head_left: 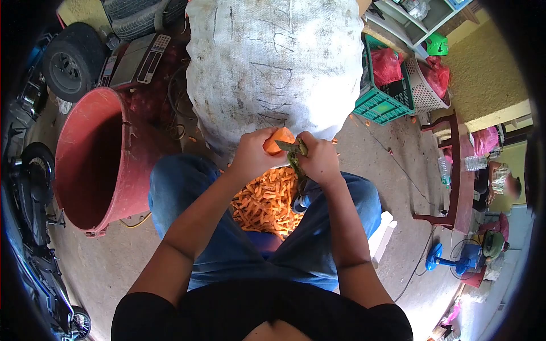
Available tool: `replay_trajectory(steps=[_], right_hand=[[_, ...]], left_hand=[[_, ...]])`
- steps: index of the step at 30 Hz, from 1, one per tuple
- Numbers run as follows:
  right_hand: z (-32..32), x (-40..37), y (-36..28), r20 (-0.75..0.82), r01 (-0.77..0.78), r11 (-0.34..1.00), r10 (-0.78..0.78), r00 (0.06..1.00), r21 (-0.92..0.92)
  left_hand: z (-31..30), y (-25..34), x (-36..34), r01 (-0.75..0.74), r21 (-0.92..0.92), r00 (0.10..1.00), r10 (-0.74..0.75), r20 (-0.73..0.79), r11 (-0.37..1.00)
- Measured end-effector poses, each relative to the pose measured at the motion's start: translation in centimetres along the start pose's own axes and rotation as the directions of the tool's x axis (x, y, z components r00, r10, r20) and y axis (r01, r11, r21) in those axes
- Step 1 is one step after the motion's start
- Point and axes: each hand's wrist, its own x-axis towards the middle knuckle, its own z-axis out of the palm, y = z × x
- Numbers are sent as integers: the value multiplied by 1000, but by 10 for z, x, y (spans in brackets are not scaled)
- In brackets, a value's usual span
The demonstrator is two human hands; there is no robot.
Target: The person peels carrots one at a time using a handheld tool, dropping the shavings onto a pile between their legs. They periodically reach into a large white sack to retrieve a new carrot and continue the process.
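Observation:
My left hand [253,150] is closed around a peeled orange carrot [278,141], and part of it is hidden by the fingers. In my right hand [320,159] is a knife [289,147] with a dark blade and a greenish, worn-looking handle. The blade lies against the carrot's side, pointing left. Below both hands, between my knees, a heap of orange carrot peelings [264,204] covers the floor. Just beyond the hands stands a big stuffed white woven sack [273,62] with handwriting on it.
A large red bin [142,165] stands left of my knee. At the upper right are a green crate [387,105] and a white basket [429,94] with red bags. A wooden bench [463,170], a blue fan [452,262] and a seated person [500,179] are to the right; a motorcycle [40,244] is left.

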Motion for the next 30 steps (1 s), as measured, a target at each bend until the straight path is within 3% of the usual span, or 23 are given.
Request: replay_trajectory(steps=[3, 7, 9, 10, 12, 13, 15, 16, 18, 19, 20, 21, 22, 24, 25, 26, 27, 28, 29, 30], right_hand=[[13, 2, 7, -100, 56, 993, -45, 994, 102], [19, 6, 12, -65, 19, 993, -12, 998, 120], [31, 15, 32, -58, -94, 982, 105, 993, 161], [29, 20, 33, -150, -72, 978, 103, 983, 196], [13, 22, 21, -175, -99, 907, 184, 967, 409], [14, 21, 22, -169, -102, 908, 185, 968, 407], [24, 18, 24, -8, -139, 914, 154, 988, 381], [33, 19, 26, -14, -135, 913, 152, 988, 384], [60, 7, 26, 120, 124, 854, -212, 970, 505], [77, 4, 20, 118, 123, 855, -209, 971, 504], [96, 0, 9, 18, 64, 545, -144, 989, 836], [101, -1, -1, -39, 43, 114, -44, 998, 993], [98, -3, -4, -37, 42, 111, -48, 998, 993], [86, -7, -5, 252, -189, -350, 144, 957, 917], [82, 8, 5, 153, -109, -383, 88, 984, 917], [73, 18, 15, 16, -22, 30, 171, 985, 999], [54, 17, 11, 6, -57, 197, 249, 969, 979], [36, 17, 3, -17, -102, 353, 319, 948, 930], [33, 17, 0, -16, -102, 354, 316, 948, 930], [30, 16, -2, -170, -77, 677, 291, 941, 732]], left_hand=[[2, 0, -3, -64, 20, 998, 64, -10, 998], [0, 7, -5, -35, -8, 999, 35, 11, 999], [-1, 24, -15, -278, 88, 904, 230, 359, 957], [10, 32, -28, -374, -102, 868, 386, 311, 922], [19, 35, -34, -306, -170, 881, 346, 323, 937], [18, 33, -30, -302, -172, 883, 343, 321, 938], [10, 28, -18, -455, -160, 860, 479, 175, 876], [7, 28, -17, -459, -157, 858, 482, 178, 874], [5, 32, -22, -472, -59, 873, 475, 110, 880], [5, 37, -18, -522, -112, 849, 528, 32, 846], [5, 34, -18, -523, -109, 848, 529, 32, 845], [6, 29, -19, -463, -95, 885, 465, 0, 881], [5, 26, -20, -399, -83, 917, 397, -33, 913], [-1, 20, -19, -377, 12, 925, 377, -36, 926], [-5, 14, -17, -335, 15, 942, 336, -29, 942], [-5, 7, -10, -301, 24, 953, 302, -35, 953], [0, 5, -11, -105, -134, 994, 108, 11, 985], [2, 3, -12, -106, -133, 994, 109, 10, 985], [4, 0, -13, -36, -73, 999, 38, 26, 997], [7, -4, -13, 35, -13, 999, -35, 39, 999]])
